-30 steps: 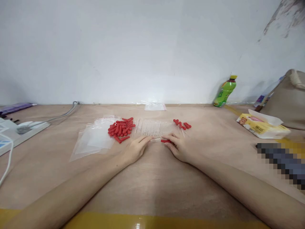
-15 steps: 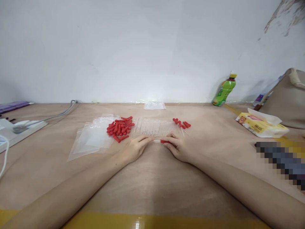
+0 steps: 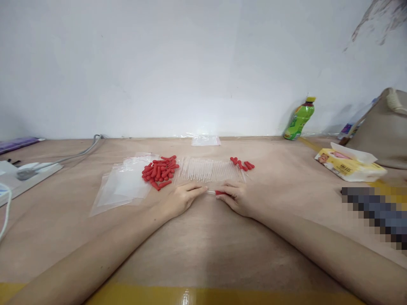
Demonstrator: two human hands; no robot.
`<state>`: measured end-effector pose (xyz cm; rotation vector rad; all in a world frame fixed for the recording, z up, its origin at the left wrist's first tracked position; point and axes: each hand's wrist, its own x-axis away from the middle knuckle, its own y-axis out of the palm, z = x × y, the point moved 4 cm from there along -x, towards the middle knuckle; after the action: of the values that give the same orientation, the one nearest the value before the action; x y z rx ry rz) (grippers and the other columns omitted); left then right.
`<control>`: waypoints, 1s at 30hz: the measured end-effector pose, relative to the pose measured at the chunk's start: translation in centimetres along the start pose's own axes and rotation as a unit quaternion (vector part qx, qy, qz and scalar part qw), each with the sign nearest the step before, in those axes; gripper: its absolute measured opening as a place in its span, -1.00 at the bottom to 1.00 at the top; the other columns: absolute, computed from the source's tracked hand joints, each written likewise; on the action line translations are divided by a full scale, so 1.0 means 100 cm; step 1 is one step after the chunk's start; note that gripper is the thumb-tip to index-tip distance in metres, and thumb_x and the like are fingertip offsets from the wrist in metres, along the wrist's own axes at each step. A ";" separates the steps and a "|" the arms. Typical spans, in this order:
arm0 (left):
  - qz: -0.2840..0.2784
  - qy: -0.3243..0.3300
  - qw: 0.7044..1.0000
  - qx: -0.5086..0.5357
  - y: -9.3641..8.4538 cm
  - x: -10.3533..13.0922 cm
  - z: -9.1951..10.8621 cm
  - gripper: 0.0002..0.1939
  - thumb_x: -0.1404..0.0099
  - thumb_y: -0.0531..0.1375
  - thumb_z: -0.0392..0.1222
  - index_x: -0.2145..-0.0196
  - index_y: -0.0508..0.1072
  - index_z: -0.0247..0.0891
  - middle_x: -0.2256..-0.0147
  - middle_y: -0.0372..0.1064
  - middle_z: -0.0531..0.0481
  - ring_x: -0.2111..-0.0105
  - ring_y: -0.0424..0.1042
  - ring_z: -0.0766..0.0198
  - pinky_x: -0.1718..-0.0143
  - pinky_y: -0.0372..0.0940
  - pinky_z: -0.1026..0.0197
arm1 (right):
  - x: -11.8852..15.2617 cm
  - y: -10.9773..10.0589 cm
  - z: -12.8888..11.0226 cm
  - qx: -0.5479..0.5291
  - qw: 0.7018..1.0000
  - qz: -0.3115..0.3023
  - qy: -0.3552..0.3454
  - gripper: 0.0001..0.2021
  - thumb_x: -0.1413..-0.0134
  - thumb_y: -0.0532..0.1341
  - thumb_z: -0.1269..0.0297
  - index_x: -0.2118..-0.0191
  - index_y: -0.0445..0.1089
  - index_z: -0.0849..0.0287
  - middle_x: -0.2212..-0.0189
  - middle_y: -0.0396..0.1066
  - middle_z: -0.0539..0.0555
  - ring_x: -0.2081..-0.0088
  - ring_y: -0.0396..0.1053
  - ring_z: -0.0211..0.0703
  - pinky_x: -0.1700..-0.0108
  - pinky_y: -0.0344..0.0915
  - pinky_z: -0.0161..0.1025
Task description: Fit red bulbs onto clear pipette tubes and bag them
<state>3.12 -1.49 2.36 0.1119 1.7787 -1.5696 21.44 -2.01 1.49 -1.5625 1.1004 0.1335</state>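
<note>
My left hand [image 3: 182, 198] is closed on a thin clear dropper tube [image 3: 210, 192], pinching its left end. On the tube's right side, my right hand [image 3: 238, 198] pinches a red rubber bulb [image 3: 219, 192]. Tube and bulb meet end to end; whether the tube is inside the bulb is too small to tell. Just beyond my hands lies a row of clear dropper tubes [image 3: 203, 169]. A heap of red rubber bulbs [image 3: 161, 171] is left of the row, and several finished-looking red bulbs [image 3: 241, 163] sit at its right end.
Clear plastic bags [image 3: 127, 182] lie left of the heap, another small bag [image 3: 206, 140] by the wall. A power strip [image 3: 32, 176] with cables is at far left. On the right are a green bottle [image 3: 299, 120], a tissue pack [image 3: 349, 165], a bag [image 3: 378, 131] and a pixelated dark object [image 3: 375, 216].
Both hands have shifted slightly toward me with the tube and bulb, and more of the tube shows between my fingers. The heaps stay where they were.
</note>
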 end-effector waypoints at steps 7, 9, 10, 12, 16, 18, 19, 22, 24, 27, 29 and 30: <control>-0.003 0.028 0.999 -0.024 -0.002 -0.002 0.004 -0.69 -0.27 -0.01 -0.42 0.06 0.36 -0.27 0.22 0.41 -0.07 0.27 0.39 0.29 0.26 0.35 0.23 | 0.002 0.003 0.000 0.018 1.000 -0.010 -0.005 -0.82 -0.13 0.07 0.32 0.27 0.41 0.17 0.42 0.36 0.05 0.42 0.29 -0.29 0.37 0.22 -0.34; -0.002 0.040 0.998 -0.040 -0.001 -0.002 0.005 -0.68 -0.27 -0.01 -0.42 0.06 0.34 -0.28 0.23 0.41 -0.07 0.28 0.38 0.28 0.27 0.35 0.23 | 0.002 0.004 0.000 0.031 0.999 -0.009 -0.001 -0.82 -0.13 0.07 0.30 0.29 0.42 0.17 0.44 0.37 0.05 0.43 0.29 -0.30 0.38 0.21 -0.34; -0.002 0.046 0.998 -0.049 0.000 -0.002 0.006 -0.68 -0.27 -0.02 -0.42 0.05 0.34 -0.29 0.24 0.41 -0.07 0.28 0.38 0.28 0.28 0.35 0.23 | 0.002 0.004 -0.001 0.040 0.999 -0.008 0.000 -0.81 -0.13 0.07 0.30 0.31 0.42 0.17 0.44 0.37 0.05 0.44 0.29 -0.29 0.38 0.21 -0.34; -0.006 0.050 0.997 -0.066 0.000 -0.003 0.007 -0.69 -0.27 -0.01 -0.42 0.06 0.34 -0.31 0.26 0.41 -0.08 0.29 0.38 0.27 0.29 0.35 0.22 | 0.002 0.004 -0.002 0.058 0.998 -0.007 0.005 -0.81 -0.12 0.07 0.30 0.35 0.42 0.18 0.45 0.39 0.05 0.44 0.29 -0.29 0.37 0.21 -0.33; -0.011 0.028 0.996 -0.087 0.000 -0.005 0.007 -0.72 -0.27 -0.01 -0.41 0.10 0.36 -0.31 0.25 0.41 -0.08 0.30 0.39 0.26 0.31 0.36 0.22 | -0.001 0.002 -0.005 0.068 0.997 0.007 0.046 -0.82 -0.10 0.09 0.28 0.38 0.41 0.18 0.45 0.40 0.04 0.45 0.31 -0.29 0.38 0.22 -0.34; 0.001 0.023 0.996 -0.085 -0.001 -0.005 0.006 -0.71 -0.26 -0.02 -0.42 0.11 0.37 -0.32 0.26 0.41 -0.09 0.31 0.40 0.27 0.32 0.36 0.24 | -0.003 0.001 -0.006 0.060 0.996 0.017 0.061 -0.83 -0.09 0.10 0.27 0.36 0.41 0.18 0.46 0.40 0.05 0.45 0.31 -0.29 0.39 0.23 -0.34; 0.008 0.022 0.996 -0.083 -0.002 -0.005 0.006 -0.71 -0.26 -0.02 -0.43 0.11 0.37 -0.32 0.26 0.41 -0.10 0.31 0.40 0.28 0.32 0.36 0.25 | -0.004 0.000 -0.007 0.057 0.996 0.020 0.066 -0.83 -0.09 0.10 0.27 0.35 0.42 0.19 0.46 0.40 0.05 0.45 0.32 -0.28 0.39 0.23 -0.34; 0.028 0.020 0.997 -0.076 -0.002 -0.004 0.004 -0.70 -0.24 -0.02 -0.44 0.12 0.36 -0.31 0.26 0.40 -0.09 0.31 0.40 0.29 0.32 0.36 0.27 | -0.006 -0.002 -0.008 0.058 0.995 0.030 0.081 -0.82 -0.10 0.09 0.28 0.36 0.42 0.19 0.48 0.40 0.06 0.46 0.31 -0.28 0.39 0.23 -0.33; 0.035 0.021 0.996 -0.077 0.000 -0.004 0.004 -0.70 -0.24 -0.01 -0.44 0.12 0.36 -0.30 0.28 0.39 -0.09 0.32 0.40 0.29 0.31 0.36 0.27 | -0.007 -0.002 -0.009 0.063 0.993 0.032 0.094 -0.79 -0.10 0.08 0.27 0.42 0.41 0.19 0.51 0.39 0.05 0.50 0.29 -0.29 0.43 0.21 -0.33; 0.036 0.018 0.996 -0.076 0.001 -0.004 0.004 -0.69 -0.23 -0.02 -0.45 0.11 0.36 -0.32 0.28 0.39 -0.10 0.31 0.40 0.29 0.30 0.36 0.26 | -0.007 -0.002 -0.009 0.055 0.992 0.038 0.109 -0.79 -0.10 0.08 0.27 0.43 0.42 0.18 0.53 0.39 0.04 0.51 0.29 -0.29 0.45 0.20 -0.33; 0.036 0.014 0.997 -0.067 0.002 -0.003 0.004 -0.68 -0.22 -0.02 -0.47 0.11 0.35 -0.32 0.27 0.38 -0.11 0.29 0.40 0.28 0.29 0.36 0.25 | -0.007 -0.002 -0.008 0.032 0.992 0.041 0.117 -0.81 -0.09 0.08 0.29 0.37 0.43 0.17 0.51 0.41 0.03 0.49 0.31 -0.28 0.42 0.22 -0.33; 0.035 0.012 0.997 -0.061 0.002 -0.003 0.004 -0.67 -0.21 -0.02 -0.47 0.10 0.35 -0.33 0.26 0.38 -0.12 0.28 0.40 0.27 0.28 0.36 0.25 | -0.007 -0.001 -0.007 0.016 0.992 0.042 0.122 -0.82 -0.09 0.08 0.29 0.34 0.43 0.16 0.49 0.42 0.03 0.48 0.32 -0.28 0.41 0.23 -0.33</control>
<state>3.61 -1.64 2.37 0.1341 1.8646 -1.4134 20.84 -2.22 2.22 -1.5329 1.3531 -0.0184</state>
